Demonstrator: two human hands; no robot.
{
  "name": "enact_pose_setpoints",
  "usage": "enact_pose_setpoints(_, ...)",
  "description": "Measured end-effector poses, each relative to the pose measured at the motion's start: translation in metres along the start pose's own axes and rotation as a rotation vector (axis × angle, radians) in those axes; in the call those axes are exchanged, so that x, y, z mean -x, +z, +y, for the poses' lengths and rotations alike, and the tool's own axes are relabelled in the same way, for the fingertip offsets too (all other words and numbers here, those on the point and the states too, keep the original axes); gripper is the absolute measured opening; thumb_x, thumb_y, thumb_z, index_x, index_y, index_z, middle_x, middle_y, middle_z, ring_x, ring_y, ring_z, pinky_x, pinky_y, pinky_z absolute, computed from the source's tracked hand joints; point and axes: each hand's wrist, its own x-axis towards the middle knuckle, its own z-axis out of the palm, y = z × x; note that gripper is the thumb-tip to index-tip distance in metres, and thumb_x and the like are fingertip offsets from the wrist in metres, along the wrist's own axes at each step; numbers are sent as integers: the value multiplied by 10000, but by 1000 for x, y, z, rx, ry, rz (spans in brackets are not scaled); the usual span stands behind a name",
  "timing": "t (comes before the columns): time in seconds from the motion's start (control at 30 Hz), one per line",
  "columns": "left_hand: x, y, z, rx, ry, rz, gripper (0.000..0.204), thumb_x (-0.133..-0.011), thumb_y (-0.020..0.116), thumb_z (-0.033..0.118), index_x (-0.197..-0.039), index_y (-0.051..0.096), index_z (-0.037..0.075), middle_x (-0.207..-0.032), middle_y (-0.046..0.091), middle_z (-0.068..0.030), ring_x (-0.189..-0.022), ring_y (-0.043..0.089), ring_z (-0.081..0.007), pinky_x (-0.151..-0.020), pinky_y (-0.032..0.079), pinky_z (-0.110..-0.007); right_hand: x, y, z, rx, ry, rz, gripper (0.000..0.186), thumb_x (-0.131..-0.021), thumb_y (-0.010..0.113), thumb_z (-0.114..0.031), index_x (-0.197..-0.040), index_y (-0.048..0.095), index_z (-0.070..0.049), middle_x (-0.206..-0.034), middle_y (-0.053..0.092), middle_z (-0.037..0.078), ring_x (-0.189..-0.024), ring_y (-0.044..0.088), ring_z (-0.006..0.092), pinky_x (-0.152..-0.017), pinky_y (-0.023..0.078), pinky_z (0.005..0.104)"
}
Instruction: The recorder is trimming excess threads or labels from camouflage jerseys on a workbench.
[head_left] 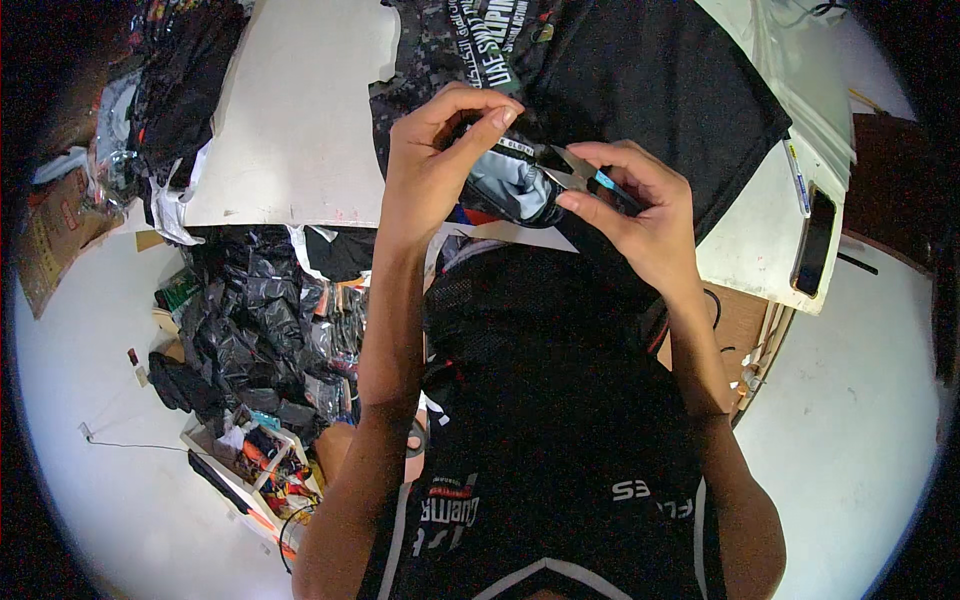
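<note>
A black garment (660,90) with a dark camouflage-patterned panel and white print lies across the white table in front of me. Its near edge is lifted and folded back, showing a light grey-blue inside (500,180) and a dark band. My left hand (425,150) is closed on that edge, thumb and forefinger pinched together; whether a thread is between the fingertips is too small to see. In my right hand (650,200) is a pair of thread snips (570,172) with metal blades and a blue part. The blades point left, close beside the lifted fabric.
On the table's right side lie a phone (815,240) and a pen (797,178). Dark clothes (180,90) are heaped at the far left. Below the table's left part are black plastic bags (270,310) and a box of colourful pieces (275,475).
</note>
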Motion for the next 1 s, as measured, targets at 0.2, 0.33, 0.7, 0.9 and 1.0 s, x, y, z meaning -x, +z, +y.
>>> enact_pose_setpoints(0.2, 1, 0, -5, 137, 31, -29, 114, -825, 603, 89, -909, 644, 25, -824, 599, -6, -762, 512, -56, -684, 384, -191, -10, 5, 1, 32, -203, 0, 340, -646, 755, -79, -970, 661, -39, -823, 628, 87, -707, 580, 143, -644, 453, 235)
enact_pose_setpoints(0.33, -1, -1, -6, 173, 25, -58, 118, -831, 598, 91, -923, 647, 36, -829, 602, 4, -759, 504, -38, -672, 380, -178, -15, 5, 1, 71, -280, 4, 313, -638, 756, -77, -937, 674, -37, -831, 637, 94, -715, 599, 158, -644, 464, 236)
enact_pose_setpoints(0.7, -1, -1, -7, 193, -30, -6, 127, -826, 604, 93, -934, 647, 43, -872, 646, -35, -821, 566, -66, -730, 432, -203, -19, -1, 2, 90, -263, 38, 235, -670, 726, -38, -900, 679, -30, -794, 645, 72, -695, 599, 139, -625, 460, 222)
enact_pose_setpoints(0.9, -2, 1, -11, 327, 20, -17, 145, -828, 603, 94, -955, 633, 31, -898, 641, -52, -852, 567, -85, -779, 417, -211, -21, 12, 2, -382, 216, 31, 204, -747, 693, -105, -940, 651, -52, -732, 574, -23, -521, 415, -11, -449, 296, 148)
enact_pose_setpoints(1.0, -1, 1, -11, 407, 36, -13, 148, -835, 597, 110, -955, 629, 28, -889, 634, -49, -856, 562, -90, -786, 407, -216, -22, 9, 8, -409, 252, -151, 166, -766, 673, -104, -920, 648, -48, -664, 563, -29, -453, 383, -2, -388, 241, 161)
